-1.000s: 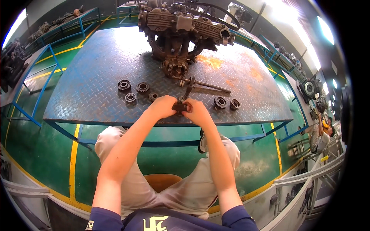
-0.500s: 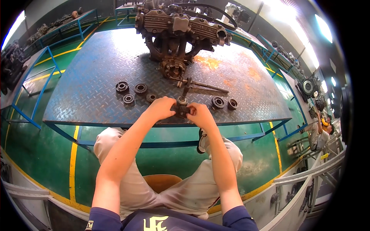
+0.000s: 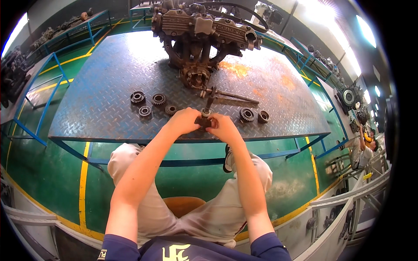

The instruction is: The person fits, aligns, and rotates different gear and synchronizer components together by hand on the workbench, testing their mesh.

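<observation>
A dark metal gear shaft [image 3: 207,112] stands upright near the front edge of the steel table, with a toothed gear low on it between my hands. On its left side, my left hand [image 3: 186,121] has its fingers closed against the gear shaft. From the other side my right hand [image 3: 223,127] pinches the gear on that shaft with thumb and fingers. My fingers partly cover the gear. Just left of my left hand lies a small gear [image 3: 171,110]. To the right of my right hand are a wide toothed gear [image 3: 247,115] and a narrower gear [image 3: 263,116].
Farther left sit two gears [image 3: 137,97] [image 3: 159,99] and a bearing-like ring [image 3: 145,111]. A long metal rod [image 3: 237,97] lies behind the gear shaft. Beyond it a large engine [image 3: 200,30] stands on the tread-plate table [image 3: 100,87]. Another person [image 3: 362,150] is at far right.
Both hands have shifted slightly upward around the gear shaft, and the gear between them has risen a little. My right fingers have changed their grip. The loose gears stay in place.
</observation>
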The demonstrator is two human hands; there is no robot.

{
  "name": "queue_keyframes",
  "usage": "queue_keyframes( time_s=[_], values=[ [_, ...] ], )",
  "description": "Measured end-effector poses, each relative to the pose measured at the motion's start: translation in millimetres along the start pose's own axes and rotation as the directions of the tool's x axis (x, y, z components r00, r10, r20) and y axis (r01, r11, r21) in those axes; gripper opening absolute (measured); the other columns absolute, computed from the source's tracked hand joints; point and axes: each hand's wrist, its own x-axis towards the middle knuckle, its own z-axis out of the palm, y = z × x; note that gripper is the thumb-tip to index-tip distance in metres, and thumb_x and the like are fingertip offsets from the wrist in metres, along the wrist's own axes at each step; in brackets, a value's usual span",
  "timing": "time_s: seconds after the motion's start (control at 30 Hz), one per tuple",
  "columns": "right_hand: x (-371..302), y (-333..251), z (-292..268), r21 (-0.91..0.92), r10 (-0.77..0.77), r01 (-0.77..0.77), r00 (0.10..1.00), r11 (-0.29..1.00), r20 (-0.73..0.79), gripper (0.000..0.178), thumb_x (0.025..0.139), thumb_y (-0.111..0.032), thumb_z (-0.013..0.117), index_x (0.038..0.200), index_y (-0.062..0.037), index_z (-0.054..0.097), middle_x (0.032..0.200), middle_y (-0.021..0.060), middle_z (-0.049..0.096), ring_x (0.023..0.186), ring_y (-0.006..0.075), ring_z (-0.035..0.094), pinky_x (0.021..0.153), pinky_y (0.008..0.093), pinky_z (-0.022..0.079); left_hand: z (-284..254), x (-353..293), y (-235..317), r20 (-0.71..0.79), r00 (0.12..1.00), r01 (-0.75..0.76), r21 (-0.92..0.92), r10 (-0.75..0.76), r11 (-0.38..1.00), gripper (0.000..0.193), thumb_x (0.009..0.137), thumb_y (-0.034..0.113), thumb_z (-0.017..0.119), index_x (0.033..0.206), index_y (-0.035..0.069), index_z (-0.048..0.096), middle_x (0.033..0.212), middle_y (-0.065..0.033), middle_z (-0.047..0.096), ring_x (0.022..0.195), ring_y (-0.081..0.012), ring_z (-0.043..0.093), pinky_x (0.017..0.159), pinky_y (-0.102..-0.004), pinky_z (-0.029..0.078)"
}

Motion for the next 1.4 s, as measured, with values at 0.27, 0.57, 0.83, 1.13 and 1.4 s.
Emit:
queue_keyframes(
  time_s=[0.27, 0.57, 0.83, 1.13, 1.4],
  values=[
    [-10, 13, 19, -0.013, 0.034, -0.034, 0.999, 0.999, -0.011, 0.038, 0.079, -0.016, 0.074, 0.112, -0.0018, 0.063, 0.075, 0.0157, 0.066, 0.071, 0.0335, 0.064, 0.065, 0.0415, 0.048, 3, -6, -14, -0.032, 0.999, -0.011, 0.065, 0.013, 0.998, 0.034, 0.072, 0.018, 0.073, 0.103, 0.004, 0.069, 0.095, -0.0203, 0.070, 0.091, -0.0378, 0.066, 0.082, -0.0432, 0.052],
    [-7, 10, 8, -0.037, 0.056, -0.056, 0.998, 0.998, -0.002, 0.030, 0.076, -0.017, 0.074, 0.101, -0.0021, 0.066, 0.073, 0.0144, 0.065, 0.070, 0.0326, 0.063, 0.064, 0.0405, 0.048, 5, 4, 1, -0.015, 1.000, 0.001, 0.024, -0.001, 1.000, 0.032, 0.073, 0.018, 0.072, 0.101, 0.003, 0.069, 0.090, -0.0191, 0.069, 0.088, -0.0365, 0.066, 0.078, -0.0434, 0.052],
    [7, -11, 5, -0.032, -0.037, 0.035, 0.998, 0.999, -0.059, 0.029, 0.069, -0.011, 0.074, 0.097, -0.0036, 0.067, 0.069, 0.0115, 0.062, 0.069, 0.0304, 0.062, 0.063, 0.0401, 0.047, 5, 7, 4, -0.052, 0.998, -0.042, -0.008, 0.041, 0.999, 0.029, 0.071, 0.016, 0.075, 0.095, 0.002, 0.068, 0.086, -0.0180, 0.068, 0.083, -0.0362, 0.066, 0.073, -0.0436, 0.052],
    [5, -7, 8, -0.011, 0.036, -0.035, 0.998, 0.999, 0.060, 0.031, 0.072, -0.011, 0.074, 0.101, -0.0021, 0.065, 0.072, 0.0137, 0.063, 0.071, 0.0314, 0.063, 0.064, 0.0407, 0.047, -3, -16, -18, 0.032, 0.999, 0.024, 0.137, -0.029, 0.990, 0.029, 0.073, 0.020, 0.075, 0.095, 0.002, 0.068, 0.090, -0.0209, 0.068, 0.089, -0.0388, 0.065, 0.078, -0.0457, 0.052],
    [8, 2, 23, -0.070, 0.042, -0.039, 0.998, 0.997, 0.039, 0.031, 0.074, -0.015, 0.077, 0.099, -0.0016, 0.063, 0.076, 0.0143, 0.066, 0.076, 0.0330, 0.064, 0.067, 0.0414, 0.049, -7, -18, -15, 0.041, 0.998, 0.047, 0.120, -0.052, 0.992, 0.030, 0.073, 0.022, 0.075, 0.092, 0.001, 0.066, 0.090, -0.0209, 0.068, 0.089, -0.0395, 0.065, 0.079, -0.0461, 0.052]
  ],
)
